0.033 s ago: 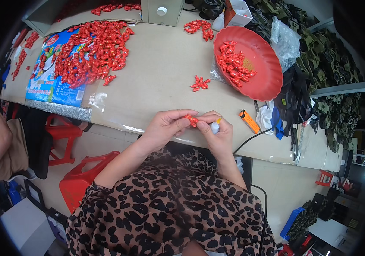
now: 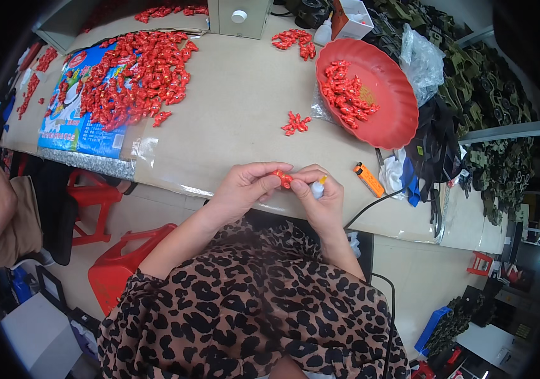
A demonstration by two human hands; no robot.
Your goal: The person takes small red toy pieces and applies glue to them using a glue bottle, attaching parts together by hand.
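A small glossy red figurine with gold marks is pinched between the thumb and fingers of my left hand, at the table's near edge. My right hand is closed around a small white bottle with a yellow tip, which looks like a glue bottle. The thumb and forefinger of that hand reach up to the figurine; whether they grip it too, I cannot tell. Beyond my hands lies a little cluster of similar red figurines. Others sit in a scalloped red bowl to the right.
A large heap of red figurines covers a blue printed sheet at the left. An orange box cutter lies right of my hands, beside a black cable. Far back stands a white squeeze bottle. Red stools and another person's arm are leftward.
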